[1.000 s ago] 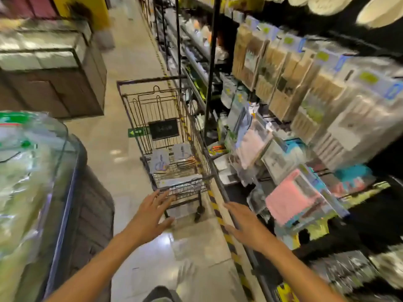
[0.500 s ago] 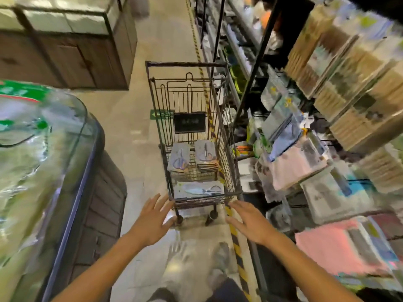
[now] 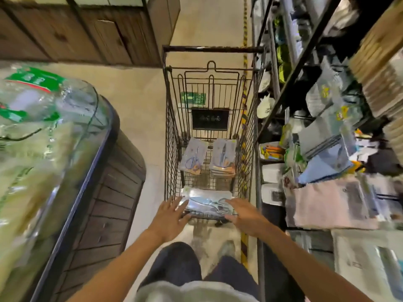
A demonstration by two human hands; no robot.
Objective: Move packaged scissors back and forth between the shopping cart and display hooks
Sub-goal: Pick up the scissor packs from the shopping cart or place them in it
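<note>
Head | cart point(image 3: 168, 118) holds scissor packs point(image 3: 208, 202) | hands point(image 3: 169, 216) open

Single view, head-worn, wide-angle. It looks forward and steeply down along a store aisle, from standing height. The person's own legs and both forearms enter from the bottom edge; the left hand point(image 3: 169, 216) and right hand point(image 3: 244, 214) sit close to the lens, low centre. The shopping cart point(image 3: 212, 49) stands straight ahead, seen from above and behind, its basket running away from the camera. A glass-topped freezer point(image 3: 104, 136) fills the left margin, shelving point(image 3: 290, 83) the right. Edges bend and blur strongly. No second view to compare.
</note>
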